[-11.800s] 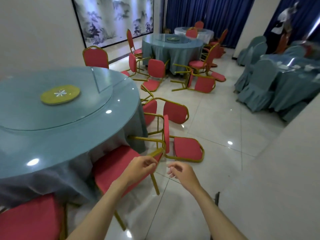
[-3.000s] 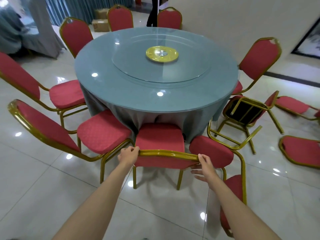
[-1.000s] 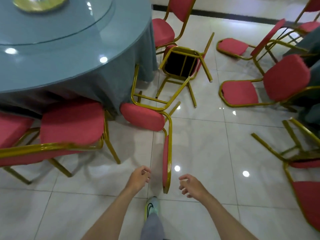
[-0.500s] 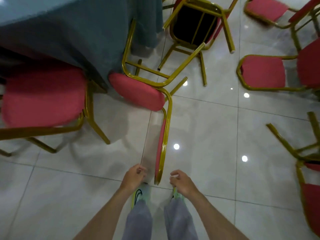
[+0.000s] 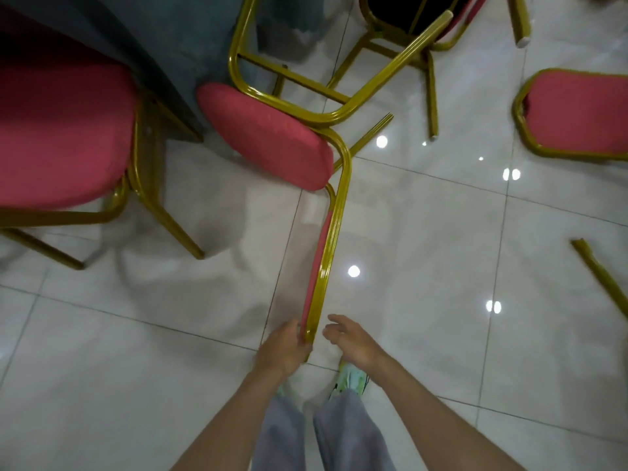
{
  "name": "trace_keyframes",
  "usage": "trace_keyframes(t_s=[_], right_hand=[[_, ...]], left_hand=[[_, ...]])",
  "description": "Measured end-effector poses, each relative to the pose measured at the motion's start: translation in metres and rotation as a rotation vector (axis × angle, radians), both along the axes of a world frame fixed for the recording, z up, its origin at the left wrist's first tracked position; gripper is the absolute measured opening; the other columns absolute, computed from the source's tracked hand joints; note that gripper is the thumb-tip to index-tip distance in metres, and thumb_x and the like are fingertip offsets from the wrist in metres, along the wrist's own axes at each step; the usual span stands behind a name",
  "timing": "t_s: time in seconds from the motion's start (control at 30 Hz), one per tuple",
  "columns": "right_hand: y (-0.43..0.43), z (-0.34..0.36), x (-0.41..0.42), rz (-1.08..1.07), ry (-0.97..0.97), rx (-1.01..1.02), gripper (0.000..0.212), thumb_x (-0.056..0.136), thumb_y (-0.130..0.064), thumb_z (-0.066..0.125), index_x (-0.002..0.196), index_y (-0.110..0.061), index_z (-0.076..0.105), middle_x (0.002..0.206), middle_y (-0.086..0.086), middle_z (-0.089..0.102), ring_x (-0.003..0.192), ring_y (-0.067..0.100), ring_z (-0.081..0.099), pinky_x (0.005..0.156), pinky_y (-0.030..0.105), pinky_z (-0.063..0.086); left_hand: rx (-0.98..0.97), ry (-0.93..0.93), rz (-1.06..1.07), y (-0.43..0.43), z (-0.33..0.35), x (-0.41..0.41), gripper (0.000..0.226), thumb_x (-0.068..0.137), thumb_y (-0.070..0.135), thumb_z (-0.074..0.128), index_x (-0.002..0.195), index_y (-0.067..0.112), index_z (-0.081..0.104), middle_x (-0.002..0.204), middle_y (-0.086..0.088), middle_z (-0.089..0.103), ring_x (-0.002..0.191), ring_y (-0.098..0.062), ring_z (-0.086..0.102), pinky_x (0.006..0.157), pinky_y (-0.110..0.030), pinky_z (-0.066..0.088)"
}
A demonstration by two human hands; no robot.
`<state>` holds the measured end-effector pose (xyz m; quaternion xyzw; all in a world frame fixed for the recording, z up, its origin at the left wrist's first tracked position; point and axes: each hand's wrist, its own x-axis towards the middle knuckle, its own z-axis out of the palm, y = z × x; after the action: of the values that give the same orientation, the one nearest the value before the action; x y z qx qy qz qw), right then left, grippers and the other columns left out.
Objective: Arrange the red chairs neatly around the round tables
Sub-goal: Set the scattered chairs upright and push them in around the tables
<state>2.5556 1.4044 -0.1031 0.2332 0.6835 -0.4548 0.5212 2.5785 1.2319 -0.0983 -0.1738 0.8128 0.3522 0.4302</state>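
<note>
the tipped red chair (image 5: 268, 134) lies on its side on the tiled floor (image 5: 424, 249), seat near the grey tablecloth (image 5: 176, 35) at 11 o'clock. the left hand (image 5: 285, 348) grips the gold top of its backrest at 6 o'clock. the right hand (image 5: 353, 341) is just beside, fingers loose, holding nothing. a second red chair (image 5: 61, 137) stands at 9 o'clock.

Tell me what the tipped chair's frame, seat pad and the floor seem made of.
Frame: probably metal tubing with glossy gold paint; it shows ribbed lines and bright highlights.
Seat pad: red woven fabric, apparently over padding; matte, with faint dotted texture.
Floor: polished pale tile, likely ceramic or stone; grout lines and mirrored lamp spots.
</note>
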Motion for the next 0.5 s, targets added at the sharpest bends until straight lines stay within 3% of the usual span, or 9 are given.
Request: trace_keyframes(t_s=[0.1,0.17,0.23,0.33,0.5], right_hand=[[-0.013,-0.007,-0.003,-0.058,0.007,-0.032,0.033,0.101,-0.031,0.06,0.133,-0.031,0.054,0.13,0.0,0.065,0.122,0.021,0.059,0.109,0.044,0.047],[-0.023,-0.013,-0.002,-0.159,0.017,-0.012,0.024,0.1,-0.027,0.06,0.124,-0.027,0.061,0.121,0.003,0.069,0.116,0.023,0.064,0.104,0.048,0.053],[-0.03,-0.018,0.0,-0.281,0.0,0.021,0.017,0.099,-0.024,0.061,0.116,-0.021,0.063,0.116,0.008,0.069,0.111,0.025,0.067,0.101,0.048,0.055],[-0.032,-0.027,0.003,-0.34,0.005,0.055,0.007,0.098,-0.02,0.061,0.104,-0.017,0.063,0.111,0.011,0.069,0.108,0.028,0.067,0.097,0.048,0.058],[-0.024,-0.023,0.0,-0.288,-0.004,0.016,0.012,0.102,-0.024,0.058,0.109,-0.017,0.063,0.114,0.007,0.068,0.109,0.021,0.065,0.098,0.043,0.056]], left_hand=[[-0.02,0.046,-0.03,0.01,-0.009,-0.004,0.021,0.098,0.036,0.06,0.116,0.026,0.059,0.106,0.002,0.068,0.097,-0.022,0.068,0.079,-0.037,0.056],[-0.08,0.055,-0.082,0.011,-0.013,-0.006,0.016,0.097,0.039,0.059,0.107,0.026,0.056,0.102,0.0,0.068,0.092,-0.023,0.066,0.071,-0.032,0.048],[-0.136,0.045,-0.141,0.009,-0.021,-0.007,0.025,0.095,0.043,0.061,0.111,0.024,0.058,0.096,0.002,0.065,0.087,-0.022,0.063,0.069,-0.029,0.041],[-0.196,0.074,-0.197,0.009,-0.032,-0.005,0.033,0.092,0.048,0.066,0.115,0.025,0.059,0.102,0.003,0.069,0.095,-0.022,0.068,0.071,-0.028,0.043],[-0.156,0.156,-0.151,0.016,-0.044,0.003,0.024,0.094,0.03,0.064,0.117,0.023,0.063,0.104,0.001,0.07,0.088,-0.019,0.066,0.072,-0.025,0.049]])
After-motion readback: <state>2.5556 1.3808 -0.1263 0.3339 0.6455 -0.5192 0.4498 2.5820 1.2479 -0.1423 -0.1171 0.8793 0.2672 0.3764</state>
